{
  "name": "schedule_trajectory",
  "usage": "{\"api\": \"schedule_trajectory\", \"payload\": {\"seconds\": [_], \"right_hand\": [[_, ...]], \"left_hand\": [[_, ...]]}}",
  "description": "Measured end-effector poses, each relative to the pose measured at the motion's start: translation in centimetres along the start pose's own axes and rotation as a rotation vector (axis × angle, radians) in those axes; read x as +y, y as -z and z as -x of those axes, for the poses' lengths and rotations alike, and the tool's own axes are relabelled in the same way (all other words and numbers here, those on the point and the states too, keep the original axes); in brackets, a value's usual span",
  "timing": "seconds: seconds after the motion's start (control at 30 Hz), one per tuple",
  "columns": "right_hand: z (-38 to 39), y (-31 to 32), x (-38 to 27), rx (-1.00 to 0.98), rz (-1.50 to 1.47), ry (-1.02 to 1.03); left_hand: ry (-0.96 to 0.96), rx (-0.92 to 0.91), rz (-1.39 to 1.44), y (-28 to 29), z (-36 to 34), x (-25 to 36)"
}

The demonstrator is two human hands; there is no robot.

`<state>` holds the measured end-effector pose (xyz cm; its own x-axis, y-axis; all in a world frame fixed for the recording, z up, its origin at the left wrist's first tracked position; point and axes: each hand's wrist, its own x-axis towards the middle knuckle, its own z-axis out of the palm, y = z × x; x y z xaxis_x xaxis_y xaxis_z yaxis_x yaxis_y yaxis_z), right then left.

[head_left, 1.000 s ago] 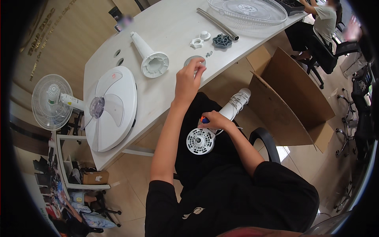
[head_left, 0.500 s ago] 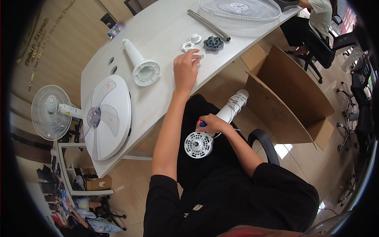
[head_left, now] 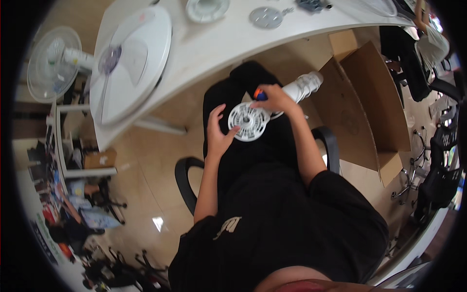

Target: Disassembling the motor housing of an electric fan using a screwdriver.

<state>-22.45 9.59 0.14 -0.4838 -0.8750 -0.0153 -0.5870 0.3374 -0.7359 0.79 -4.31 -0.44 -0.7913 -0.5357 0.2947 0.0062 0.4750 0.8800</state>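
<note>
Left hand (head_left: 219, 132) spread, thumb near fan motor housing (head_left: 250, 129) over lap (head_left: 219, 95); blur hides contact. Right hand (head_left: 276, 100) curled round orange-blue tool handle (head_left: 260, 95), housing's one o'clock. Housing joined to cord-wrapped neck (head_left: 297, 90), two o'clock; fan blade (head_left: 111, 58), ten, and pedestal column (head_left: 209, 14), eleven, not yet attached.

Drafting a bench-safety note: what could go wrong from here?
1. The white fan motor unit sits over the person's lap, so it might slip off.
2. The right hand holds an orange-and-blue handle beside it; a slip could scratch the casing.
3. Small loose pieces on the table could get knocked off.
</note>
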Motion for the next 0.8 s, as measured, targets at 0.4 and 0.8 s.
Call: {"api": "schedule_trajectory", "payload": {"seconds": [0.4, 0.8], "right_hand": [[1.5, 4.7, -7.3, 0.277, -0.496, -0.104], [2.8, 4.1, -13.8, 0.516, -0.639, 0.349]], "left_hand": [[0.076, -0.059, 0.197, -3.8, 4.1, -1.5], [0.044, -0.028, 0.129, -3.7, 3.7, -1.1]]}}
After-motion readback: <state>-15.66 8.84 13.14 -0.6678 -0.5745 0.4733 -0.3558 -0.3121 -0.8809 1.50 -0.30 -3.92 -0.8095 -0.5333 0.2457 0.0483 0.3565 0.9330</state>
